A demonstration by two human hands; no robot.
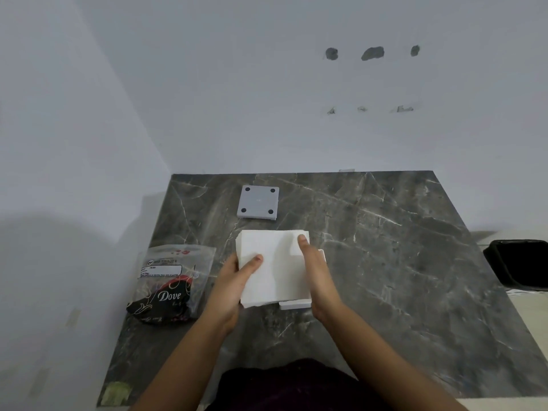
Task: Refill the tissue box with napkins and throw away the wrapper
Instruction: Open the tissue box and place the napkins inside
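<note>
Both hands close on one stack of white napkins [274, 266], the left hand [234, 284] with its grip pinching the near left corner and the right hand [315, 274] clamped along the right edge, probably to square the sheets over the white tissue box [295, 304] that peeks out beneath. Its grey lid [258, 202] lies feet-up farther back on the marble worktop [400, 277], leaving the box open for loading. The emptied Dove wrapper [170, 281] waits at the left, well apart from what seems a black bin [520, 265] at the right.
</note>
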